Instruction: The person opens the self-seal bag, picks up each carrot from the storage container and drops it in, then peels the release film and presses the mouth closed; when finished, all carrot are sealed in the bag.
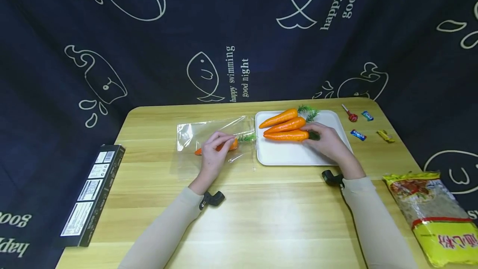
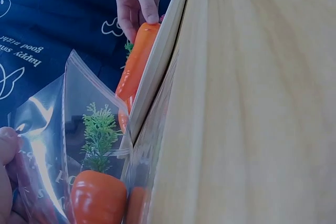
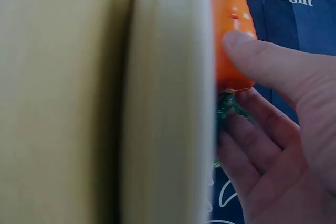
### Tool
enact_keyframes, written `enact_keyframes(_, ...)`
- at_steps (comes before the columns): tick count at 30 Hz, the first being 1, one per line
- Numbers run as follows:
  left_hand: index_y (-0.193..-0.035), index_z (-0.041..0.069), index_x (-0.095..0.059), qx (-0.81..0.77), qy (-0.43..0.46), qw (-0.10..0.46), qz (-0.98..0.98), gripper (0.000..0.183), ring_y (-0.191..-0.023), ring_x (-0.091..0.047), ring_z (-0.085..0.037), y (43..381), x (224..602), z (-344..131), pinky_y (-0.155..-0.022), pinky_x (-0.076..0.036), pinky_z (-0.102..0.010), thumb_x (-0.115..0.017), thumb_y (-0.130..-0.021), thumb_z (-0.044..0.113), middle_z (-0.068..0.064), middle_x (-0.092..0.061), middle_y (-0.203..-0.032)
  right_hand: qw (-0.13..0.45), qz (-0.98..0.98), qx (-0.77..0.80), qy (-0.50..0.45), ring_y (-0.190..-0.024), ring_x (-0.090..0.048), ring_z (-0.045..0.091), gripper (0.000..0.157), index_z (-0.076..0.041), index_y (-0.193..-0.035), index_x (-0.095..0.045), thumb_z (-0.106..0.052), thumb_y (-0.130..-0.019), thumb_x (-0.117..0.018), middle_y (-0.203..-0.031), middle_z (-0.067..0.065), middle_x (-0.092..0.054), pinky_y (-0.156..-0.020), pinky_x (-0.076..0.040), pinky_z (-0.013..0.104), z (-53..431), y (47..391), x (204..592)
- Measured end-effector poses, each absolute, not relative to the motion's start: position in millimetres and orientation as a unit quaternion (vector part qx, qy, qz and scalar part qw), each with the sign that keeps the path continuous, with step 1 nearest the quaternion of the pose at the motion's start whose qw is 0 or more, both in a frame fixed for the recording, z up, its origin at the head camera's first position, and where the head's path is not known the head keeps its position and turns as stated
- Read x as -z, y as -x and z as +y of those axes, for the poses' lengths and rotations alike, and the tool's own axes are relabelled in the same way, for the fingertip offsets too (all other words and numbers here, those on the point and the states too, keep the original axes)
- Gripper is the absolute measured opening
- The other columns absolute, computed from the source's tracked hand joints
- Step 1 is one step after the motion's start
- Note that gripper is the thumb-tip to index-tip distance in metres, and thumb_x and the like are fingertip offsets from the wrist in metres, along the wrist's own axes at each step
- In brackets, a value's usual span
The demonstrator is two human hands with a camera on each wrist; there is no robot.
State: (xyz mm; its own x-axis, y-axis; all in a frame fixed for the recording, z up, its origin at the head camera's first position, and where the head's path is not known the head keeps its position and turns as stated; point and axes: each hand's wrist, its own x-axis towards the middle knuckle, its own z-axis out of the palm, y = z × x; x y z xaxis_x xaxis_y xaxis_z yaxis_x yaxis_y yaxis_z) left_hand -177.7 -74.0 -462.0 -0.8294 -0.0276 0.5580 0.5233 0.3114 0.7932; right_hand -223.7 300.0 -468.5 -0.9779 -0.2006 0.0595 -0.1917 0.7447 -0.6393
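Note:
My left hand (image 1: pixel 213 159) pinches the upper film of a clear zip plastic bag (image 1: pixel 189 134) that lies on the table. Inside the bag is an orange carrot (image 2: pixel 98 199) with feathery green leaves (image 2: pixel 100 135). To the right, a white tray (image 1: pixel 276 157) bears three more carrots side by side. My right hand (image 1: pixel 330 143) grips the leaf end of the nearest carrot (image 1: pixel 285 136), over the tray. In the right wrist view the thumb (image 3: pixel 262 59) lies on the orange top, the other fingers behind its dark green leaves (image 3: pixel 226 106).
Right of the tray lie a red lollipop (image 1: pixel 352 116), two blue candies (image 1: pixel 358 135) and a yellow-wrapped candy (image 1: pixel 385 136). A yellow food packet (image 1: pixel 435 215) is at the right edge, a long black box (image 1: pixel 93 194) at the left edge. Dark printed cloth (image 1: pixel 239 20) hangs behind.

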Motion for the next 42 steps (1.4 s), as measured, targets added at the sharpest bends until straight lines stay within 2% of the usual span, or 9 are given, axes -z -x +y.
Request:
enact_keyframes(4, -0.096, -0.004, -0.076, 0.574, 0.157, 0.235, -0.769, 0.01, -0.092, -0.068, -0.025, 177.7, 464.3, -74.5, -0.084, -0.054, -0.015, -0.072, -0.087, -0.003, -0.016, -0.071, -0.097, -0.001, 0.939, 0.326, 0.109, -0.133, -0.049, 0.04, 0.043, -0.015, -0.128, -0.067, -0.021, -0.087, -0.079, -0.141, 0.015, -0.058, -0.111, -0.038, 0.06, 299.0, 221.6, 467.2)
enact_keyframes(9, -0.098, 0.001, -0.077, 0.576, 0.144, 0.228, -0.772, 0.011, -0.095, -0.068, -0.025, 186.0, 477.1, -76.9, -0.088, -0.053, -0.015, -0.074, -0.087, 0.001, -0.011, -0.072, -0.099, -0.008, 0.932, 0.343, 0.12, -0.125, -0.056, 0.037, 0.042, -0.016, -0.127, -0.068, -0.028, -0.088, -0.078, -0.137, 0.013, -0.061, -0.106, -0.045, 0.059, 291.9, 216.3, 451.0)
enact_keyframes(13, -0.098, 0.009, -0.079, 0.571, 0.15, 0.234, -0.773, 0.012, -0.095, -0.067, -0.019, 191.0, 483.1, -77.5, -0.086, -0.053, -0.016, -0.076, -0.087, 0.008, -0.005, -0.072, -0.099, -0.03, 0.928, 0.344, 0.14, -0.125, -0.056, 0.036, 0.042, -0.014, -0.126, -0.069, -0.029, -0.087, -0.078, -0.135, 0.013, -0.062, -0.108, -0.043, 0.059, 278.9, 215.2, 432.1)
enact_keyframes(17, -0.1, 0.013, -0.079, 0.562, 0.166, 0.248, -0.772, 0.012, -0.091, -0.066, -0.016, 192.2, 482.8, -77.3, -0.078, -0.053, -0.017, -0.076, -0.089, 0.016, -0.002, -0.071, -0.098, -0.041, 0.935, 0.311, 0.166, -0.128, -0.054, 0.036, 0.041, -0.013, -0.125, -0.07, -0.024, -0.086, -0.08, -0.134, 0.013, -0.063, -0.11, -0.041, 0.058, 254.8, 225.1, 421.6)
enact_keyframes(24, -0.099, 0.012, -0.08, 0.56, 0.179, 0.265, -0.764, 0.013, -0.09, -0.066, -0.015, 190.9, 484.4, -80.8, -0.074, -0.054, -0.018, -0.075, -0.09, 0.019, -0.001, -0.071, -0.097, -0.003, 0.932, 0.287, 0.219, -0.118, -0.06, 0.029, 0.036, -0.018, -0.121, -0.072, -0.021, -0.085, -0.08, -0.129, 0.006, -0.066, -0.107, -0.043, 0.051, 187.1, 255.5, 422.8)
enact_keyframes(31, -0.1, 0.011, -0.079, 0.547, 0.193, 0.277, -0.766, 0.013, -0.09, -0.065, -0.017, 191.8, 484.9, -82.4, -0.071, -0.055, -0.026, -0.075, -0.09, 0.017, -0.002, -0.071, -0.098, 0.042, 0.913, 0.303, 0.269, -0.106, -0.066, 0.019, 0.039, -0.016, -0.123, -0.071, -0.027, -0.086, -0.08, -0.12, 0.002, -0.071, -0.095, -0.054, 0.037, 122.0, 273.4, 437.4)
enact_keyframes(35, -0.1, 0.01, -0.08, 0.546, 0.197, 0.278, -0.766, 0.013, -0.086, -0.063, -0.015, 191.7, 485.9, -83.0, -0.066, -0.051, -0.023, -0.073, -0.091, 0.017, -0.003, -0.07, -0.097, 0.06, 0.908, 0.311, 0.276, -0.102, -0.067, 0.016, 0.039, -0.014, -0.122, -0.071, -0.027, -0.086, -0.079, -0.118, 0.003, -0.072, -0.091, -0.056, 0.033, 101.0, 276.5, 446.6)
enact_keyframes(39, -0.1, 0.011, -0.08, 0.543, 0.197, 0.275, -0.768, 0.014, -0.084, -0.062, -0.014, 191.9, 486.9, -83.6, -0.064, -0.046, -0.017, -0.073, -0.092, 0.019, -0.002, -0.07, -0.097, 0.072, 0.907, 0.301, 0.284, -0.105, -0.066, 0.016, 0.039, -0.013, -0.124, -0.07, -0.028, -0.089, -0.076, -0.119, 0.002, -0.072, -0.094, -0.054, 0.033, 92.0, 276.3, 452.6)
enact_keyframes(42, -0.102, 0.012, -0.08, 0.544, 0.195, 0.268, -0.771, 0.015, -0.087, -0.064, -0.013, 193.0, 487.7, -84.2, -0.067, -0.049, -0.015, -0.072, -0.092, 0.021, -0.001, -0.07, -0.098, 0.059, 0.906, 0.306, 0.287, -0.112, -0.066, 0.019, 0.037, -0.013, -0.123, -0.07, -0.027, -0.09, -0.075, -0.121, 0.003, -0.072, -0.099, -0.053, 0.036, 93.6, 273.5, 450.7)
